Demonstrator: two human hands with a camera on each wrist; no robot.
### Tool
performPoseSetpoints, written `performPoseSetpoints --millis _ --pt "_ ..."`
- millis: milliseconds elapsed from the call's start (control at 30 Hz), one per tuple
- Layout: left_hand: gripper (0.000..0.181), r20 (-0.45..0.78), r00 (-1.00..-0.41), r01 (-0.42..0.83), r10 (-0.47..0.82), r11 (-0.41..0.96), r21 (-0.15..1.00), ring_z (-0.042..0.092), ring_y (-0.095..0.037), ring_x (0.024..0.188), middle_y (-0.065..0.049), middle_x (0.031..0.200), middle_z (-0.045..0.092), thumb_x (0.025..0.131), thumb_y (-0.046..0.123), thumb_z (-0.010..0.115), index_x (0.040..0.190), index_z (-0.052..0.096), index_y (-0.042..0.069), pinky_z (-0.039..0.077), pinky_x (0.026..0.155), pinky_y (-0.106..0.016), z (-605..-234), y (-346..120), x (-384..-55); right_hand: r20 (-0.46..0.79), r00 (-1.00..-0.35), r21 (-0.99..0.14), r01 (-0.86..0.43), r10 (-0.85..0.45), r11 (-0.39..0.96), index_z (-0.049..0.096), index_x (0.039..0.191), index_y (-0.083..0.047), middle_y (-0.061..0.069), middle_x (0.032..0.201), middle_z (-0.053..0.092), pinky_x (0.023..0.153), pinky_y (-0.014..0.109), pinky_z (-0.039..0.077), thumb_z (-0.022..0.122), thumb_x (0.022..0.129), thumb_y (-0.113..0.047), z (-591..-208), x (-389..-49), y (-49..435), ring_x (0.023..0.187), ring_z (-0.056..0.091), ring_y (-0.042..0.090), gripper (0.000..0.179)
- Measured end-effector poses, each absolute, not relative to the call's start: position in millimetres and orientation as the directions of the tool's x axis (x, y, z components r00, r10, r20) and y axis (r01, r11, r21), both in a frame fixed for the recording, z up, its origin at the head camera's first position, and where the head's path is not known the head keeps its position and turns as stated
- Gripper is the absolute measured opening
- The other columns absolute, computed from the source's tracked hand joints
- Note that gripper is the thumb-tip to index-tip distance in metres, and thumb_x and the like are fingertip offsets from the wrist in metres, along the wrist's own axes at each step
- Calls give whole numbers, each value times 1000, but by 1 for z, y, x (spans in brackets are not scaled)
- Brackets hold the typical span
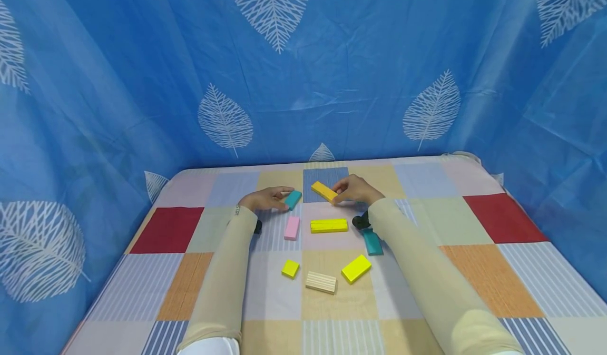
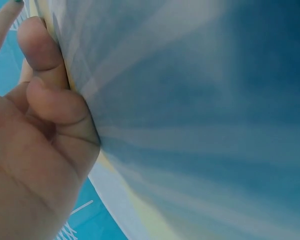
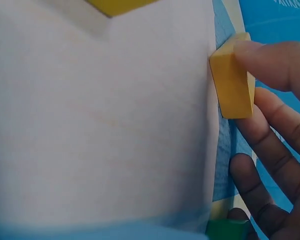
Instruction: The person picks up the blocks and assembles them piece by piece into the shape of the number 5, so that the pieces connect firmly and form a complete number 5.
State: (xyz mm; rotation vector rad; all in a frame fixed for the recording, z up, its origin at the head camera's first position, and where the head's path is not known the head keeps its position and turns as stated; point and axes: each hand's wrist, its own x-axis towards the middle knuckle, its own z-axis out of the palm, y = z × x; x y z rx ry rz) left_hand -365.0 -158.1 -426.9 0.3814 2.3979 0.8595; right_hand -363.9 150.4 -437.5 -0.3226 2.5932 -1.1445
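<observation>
My left hand point(image 1: 266, 199) pinches a teal block point(image 1: 293, 200) by its left end, thumb on the near side and a finger on the far side. The left wrist view shows the lower fingers point(image 2: 57, 102) bent against the cloth, with most of the block out of frame. To the right, my right hand point(image 1: 358, 190) pinches an orange-yellow block point(image 1: 324, 191) at its near end. Thumb and fingertips grip that block point(image 3: 232, 82) in the right wrist view, and the other fingers spread below it. A green block point(image 3: 227, 228) lies by the little finger there.
Nearer on the patchwork cloth point(image 1: 265, 297) lie a pink block point(image 1: 292, 228), a long yellow block point(image 1: 329, 225), a small yellow block point(image 1: 290, 268), a striped wooden block point(image 1: 321, 282), another yellow block point(image 1: 356, 268) and a teal block point(image 1: 372, 242) beside the right sleeve. A blue leaf-patterned curtain point(image 1: 332, 107) stands behind.
</observation>
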Motion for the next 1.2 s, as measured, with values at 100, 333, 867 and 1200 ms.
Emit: performPoseSetpoints --millis 100,333,867,1200 --pt "71 -405 -798 87 445 752 654 33 -43 157 -28 171 33 108 22 68 170 33 14 27 127 -59 -428 -159 -366 -164 -930 -747 -101 -330 657 72 131 7 19 122 71 104 42 53 83 93 -8 -437 -363 150 108 61 30 42" --pt "71 -415 -803 66 428 755 652 33 -43 158 -27 171 33 108 23 69 170 35 16 26 127 -60 -429 -158 -367 -159 -921 -755 -119 -355 645 71 135 5 23 134 69 107 46 52 77 96 -3 -437 -363 159 116 61 34 40" --pt "72 -430 -812 22 395 757 653 33 -44 156 -27 170 34 108 24 69 170 35 18 25 128 -60 -428 -158 -365 -114 -917 -790 -151 -383 595 68 137 9 27 142 65 116 53 47 72 101 -1 -442 -364 173 133 59 43 37" --pt "71 -417 -804 55 424 751 657 31 -44 158 -28 171 31 109 23 67 171 33 16 24 128 -60 -426 -158 -364 -129 -927 -745 -144 -352 652 71 134 7 24 135 69 111 50 51 76 100 -5 -444 -366 173 121 63 37 36"
